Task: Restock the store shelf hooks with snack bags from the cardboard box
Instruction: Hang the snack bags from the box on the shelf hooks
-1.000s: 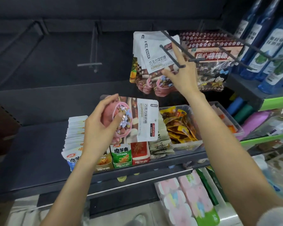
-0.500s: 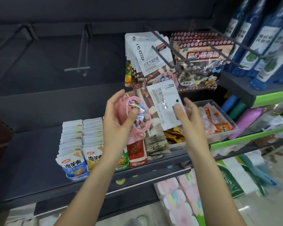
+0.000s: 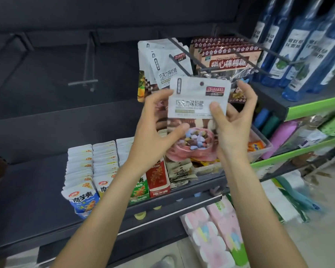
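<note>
Below the hook [image 3: 179,50] | snack bag [image 3: 198,105] upright | both hands' fingers [image 3: 217,108] clamped on its sides, seemingly.

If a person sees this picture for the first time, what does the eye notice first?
First, the candy bag held upright at the centre, the left hand and the right hand gripping its sides. Just behind it, matching bags hang on a hook. At the far right stand blue bottles.

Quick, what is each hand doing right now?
Left hand: gripping the left edge of the white-topped candy bag with a pink bowl picture.
Right hand: gripping the same bag's right edge.
</note>
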{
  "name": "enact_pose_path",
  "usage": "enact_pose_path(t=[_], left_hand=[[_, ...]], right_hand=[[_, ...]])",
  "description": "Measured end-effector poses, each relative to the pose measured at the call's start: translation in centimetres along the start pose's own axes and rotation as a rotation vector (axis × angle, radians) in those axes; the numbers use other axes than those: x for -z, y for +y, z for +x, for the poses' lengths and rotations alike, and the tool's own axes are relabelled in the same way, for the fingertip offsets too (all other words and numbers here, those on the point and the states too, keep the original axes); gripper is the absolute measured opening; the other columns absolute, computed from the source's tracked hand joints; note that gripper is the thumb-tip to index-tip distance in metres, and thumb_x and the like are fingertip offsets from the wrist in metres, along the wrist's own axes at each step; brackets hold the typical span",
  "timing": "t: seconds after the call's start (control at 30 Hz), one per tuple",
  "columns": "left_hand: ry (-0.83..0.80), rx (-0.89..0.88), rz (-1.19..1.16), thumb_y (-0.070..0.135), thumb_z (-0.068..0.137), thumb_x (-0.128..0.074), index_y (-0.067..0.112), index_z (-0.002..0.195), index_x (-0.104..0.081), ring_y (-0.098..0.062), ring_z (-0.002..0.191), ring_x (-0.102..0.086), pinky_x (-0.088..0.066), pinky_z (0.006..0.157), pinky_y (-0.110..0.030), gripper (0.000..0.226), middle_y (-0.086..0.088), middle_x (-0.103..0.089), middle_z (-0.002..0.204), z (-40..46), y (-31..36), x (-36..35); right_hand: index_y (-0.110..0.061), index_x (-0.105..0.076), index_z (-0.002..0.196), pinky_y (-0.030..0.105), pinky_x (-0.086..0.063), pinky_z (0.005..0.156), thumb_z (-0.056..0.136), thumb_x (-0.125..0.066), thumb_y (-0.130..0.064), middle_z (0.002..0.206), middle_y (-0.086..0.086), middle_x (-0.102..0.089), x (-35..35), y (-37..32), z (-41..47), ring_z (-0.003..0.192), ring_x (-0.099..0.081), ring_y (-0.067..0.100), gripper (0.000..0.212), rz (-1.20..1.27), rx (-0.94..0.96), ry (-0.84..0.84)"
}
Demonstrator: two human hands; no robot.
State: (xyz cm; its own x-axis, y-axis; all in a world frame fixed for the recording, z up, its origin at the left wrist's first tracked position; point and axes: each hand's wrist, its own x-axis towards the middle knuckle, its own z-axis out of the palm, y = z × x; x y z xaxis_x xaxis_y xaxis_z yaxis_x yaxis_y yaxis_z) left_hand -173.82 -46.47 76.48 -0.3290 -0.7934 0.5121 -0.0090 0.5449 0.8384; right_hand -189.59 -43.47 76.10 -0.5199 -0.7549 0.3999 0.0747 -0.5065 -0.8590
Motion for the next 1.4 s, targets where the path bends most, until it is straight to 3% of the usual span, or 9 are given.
enact_pose_path(t=[0.17, 0.33, 0.5, 0.7, 0.83, 0.93, 1.03, 1.17, 1.4], left_hand=[[0.061, -0.049, 0.19, 0.006, 0.084, -0.067, 0.031, 0.125, -0.052, -0.013, 0.107, -0.062, -0.054, 0.088, -0.037, 0.05, 0.003, -0.061, 0.123, 2.4, 0.0, 1.4], [0.081, -0.139, 0.336, -0.006, 0.085, -0.058, 0.024, 0.124, -0.059, -0.006, 0.082, -0.056, -0.044, 0.075, -0.011, 0.049, 0.013, -0.056, 0.113, 3.9, 0.5, 1.9], [0.124, -0.156, 0.39, 0.002, 0.08, -0.052, 0.022, 0.125, -0.057, -0.003, 0.078, -0.056, -0.041, 0.065, -0.009, 0.049, 0.009, -0.054, 0.111, 3.7, 0.5, 1.9], [0.089, -0.09, 0.624, 0.027, 0.082, -0.065, 0.024, 0.143, -0.041, -0.001, 0.088, -0.045, -0.037, 0.071, -0.007, 0.066, 0.005, -0.042, 0.115, 5.8, -1.9, 1.8], [0.086, -0.087, 0.795, 0.025, 0.076, -0.073, 0.022, 0.148, -0.032, -0.017, 0.113, -0.044, -0.043, 0.077, -0.026, 0.084, -0.008, -0.037, 0.13, 9.2, -3.6, 2.5], [0.118, -0.092, 0.887, 0.019, 0.076, -0.072, 0.021, 0.149, -0.031, -0.024, 0.121, -0.038, -0.041, 0.082, -0.026, 0.083, -0.012, -0.032, 0.138, 11.3, -5.0, 3.0], [0.124, -0.104, 0.9, 0.021, 0.079, -0.07, 0.022, 0.15, -0.029, -0.03, 0.125, -0.033, -0.042, 0.098, -0.038, 0.082, -0.016, -0.023, 0.147, 11.9, -6.4, 3.1], [0.137, -0.099, 0.856, 0.022, 0.081, -0.071, 0.025, 0.15, -0.029, -0.033, 0.137, -0.023, -0.039, 0.105, -0.048, 0.081, -0.016, -0.012, 0.155, 11.1, -7.3, 3.1], [0.136, -0.095, 0.794, 0.014, 0.083, -0.069, 0.025, 0.148, -0.032, -0.029, 0.14, -0.022, -0.045, 0.102, -0.045, 0.076, -0.011, -0.016, 0.156, 9.8, -6.9, 2.3]], right_hand=[[-0.027, -0.049, 0.117, 0.041, -0.056, 0.079, 0.093, -0.056, 0.001, 0.116, 0.013, -0.065, -2.7, 0.8, -0.1, 0.097, -0.067, 0.017, 0.037, 0.018, 0.018, 0.071], [-0.023, -0.061, 0.117, 0.037, -0.052, 0.096, 0.092, -0.059, -0.002, 0.127, 0.0, -0.062, -3.5, 1.6, -0.1, 0.12, -0.057, 0.014, 0.033, -0.05, 0.032, 0.115], [-0.023, -0.06, 0.125, 0.04, -0.053, 0.093, 0.093, -0.06, -0.007, 0.125, -0.011, -0.061, -3.1, 1.9, -0.4, 0.111, -0.06, 0.001, 0.035, -0.176, 0.066, 0.104], [-0.019, -0.053, 0.137, 0.036, -0.05, 0.08, 0.094, -0.059, -0.022, 0.11, -0.008, -0.061, -3.8, 4.3, 2.3, 0.088, -0.056, 0.015, 0.044, -0.537, 0.184, 0.028], [-0.014, -0.047, 0.141, 0.036, -0.045, 0.084, 0.092, -0.062, -0.034, 0.11, 0.013, -0.061, -5.0, 5.7, 5.2, 0.101, -0.056, 0.026, 0.055, -0.832, 0.217, -0.153], [-0.02, -0.04, 0.144, 0.048, -0.048, 0.085, 0.093, -0.056, -0.042, 0.098, 0.011, -0.061, -5.6, 6.5, 7.0, 0.094, -0.058, 0.03, 0.057, -0.964, 0.171, -0.214], [-0.027, -0.031, 0.149, 0.039, -0.045, 0.079, 0.096, -0.05, -0.043, 0.095, 0.01, -0.059, -5.7, 6.7, 7.7, 0.093, -0.057, 0.027, 0.059, -1.08, 0.158, -0.218], [-0.019, -0.041, 0.142, 0.03, -0.034, 0.07, 0.097, -0.051, -0.04, 0.108, 0.011, -0.055, -5.0, 6.6, 7.1, 0.1, -0.054, 0.025, 0.051, -1.112, 0.184, -0.209], [-0.016, -0.041, 0.143, 0.034, -0.043, 0.068, 0.095, -0.057, -0.034, 0.106, 0.009, -0.055, -4.2, 6.9, 6.6, 0.098, -0.055, 0.025, 0.053, -1.041, 0.224, -0.195]])
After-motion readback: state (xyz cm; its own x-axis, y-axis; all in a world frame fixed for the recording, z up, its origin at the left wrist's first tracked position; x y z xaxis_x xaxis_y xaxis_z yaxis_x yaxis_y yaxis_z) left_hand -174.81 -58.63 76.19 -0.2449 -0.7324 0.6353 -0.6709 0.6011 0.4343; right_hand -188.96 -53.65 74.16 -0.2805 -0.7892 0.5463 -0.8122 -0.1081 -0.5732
